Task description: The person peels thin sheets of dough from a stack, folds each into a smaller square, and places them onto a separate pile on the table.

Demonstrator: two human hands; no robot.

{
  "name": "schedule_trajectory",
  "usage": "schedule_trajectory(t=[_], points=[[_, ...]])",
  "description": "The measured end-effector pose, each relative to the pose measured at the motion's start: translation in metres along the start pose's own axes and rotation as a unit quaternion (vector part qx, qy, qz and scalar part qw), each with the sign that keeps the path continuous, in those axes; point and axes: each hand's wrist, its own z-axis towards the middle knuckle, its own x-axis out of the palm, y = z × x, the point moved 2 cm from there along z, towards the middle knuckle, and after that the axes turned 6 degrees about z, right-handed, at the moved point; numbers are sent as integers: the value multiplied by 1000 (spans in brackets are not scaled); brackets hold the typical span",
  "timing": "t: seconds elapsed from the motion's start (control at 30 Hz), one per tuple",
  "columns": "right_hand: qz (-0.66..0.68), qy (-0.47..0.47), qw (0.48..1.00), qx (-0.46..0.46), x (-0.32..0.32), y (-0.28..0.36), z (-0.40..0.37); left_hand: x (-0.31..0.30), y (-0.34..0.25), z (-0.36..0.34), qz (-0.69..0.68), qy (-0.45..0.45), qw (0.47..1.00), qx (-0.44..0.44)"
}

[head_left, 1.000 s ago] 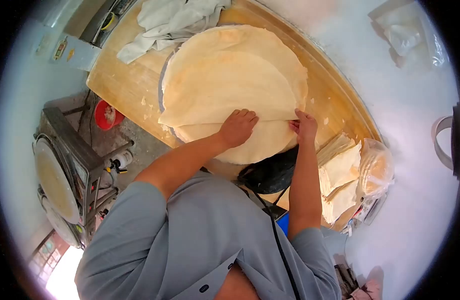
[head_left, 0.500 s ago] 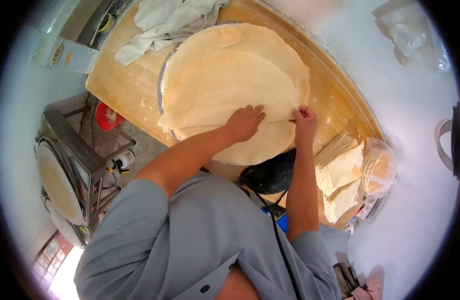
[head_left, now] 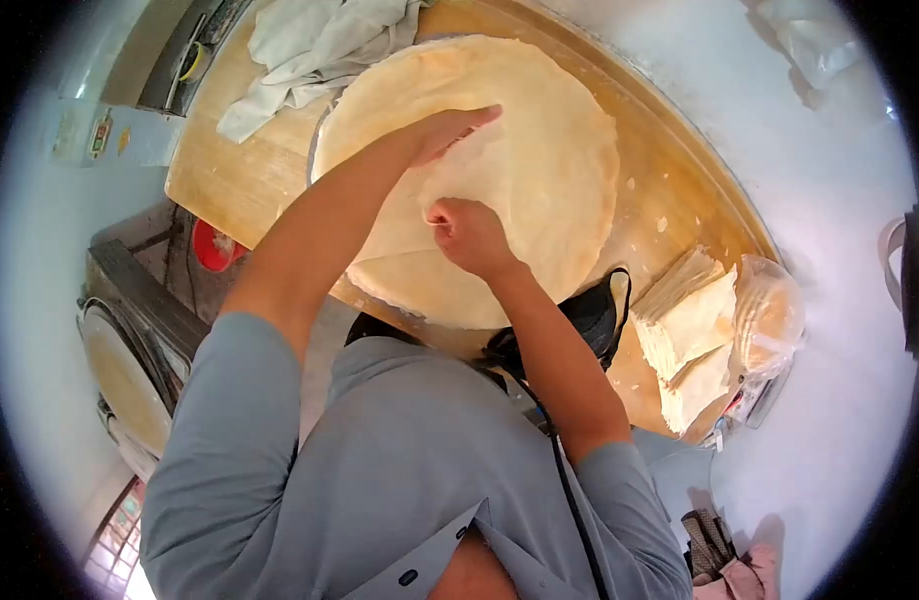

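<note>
A stack of large, thin round pancakes (head_left: 564,200) lies on the wooden table in front of me. My left hand (head_left: 454,135) is over the far part of the stack, its fingers stretched out and the hand's edge turned down toward the top pancake. Nearer to me, my right hand (head_left: 471,236) is closed in a fist around the edge of the top pancake, drawn in toward the middle of the stack. Part of the held edge is hidden inside the fingers. Behind my hands a fold line runs across the top layer.
Folded pancakes (head_left: 687,310) are piled at the right, beside a clear plastic bag (head_left: 769,315) of round ones. A black bag (head_left: 589,320) sits at the near edge. Grey cloth (head_left: 319,50) lies at the far left. A red bucket (head_left: 211,250) and round griddle (head_left: 126,375) stand left.
My right hand has moved left from the stack's right edge, bringing the pancake's edge over. My left hand has moved up and away from the near part of the stack.
</note>
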Motion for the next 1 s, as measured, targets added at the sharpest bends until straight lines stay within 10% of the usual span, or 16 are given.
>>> schedule_trajectory(t=[0.2, 0.67, 0.77, 0.83, 1.0], points=[[-45, 28, 998, -33, 28, 0, -3, 13, -13, 4, 239, -184, 953, -3], [-32, -23, 999, -31, 17, 10, -16, -13, 2, 29, 190, -127, 972, 62], [-71, -192, 976, 73, 0, -8, -17, -18, 5, 41, 184, -98, 977, 54], [-84, -161, 961, 211, -17, -18, -10, -15, 1, 42, 170, -69, 982, 37], [-155, -65, 962, 215, -19, -48, -8, -14, 5, 46, 281, -138, 948, 56]])
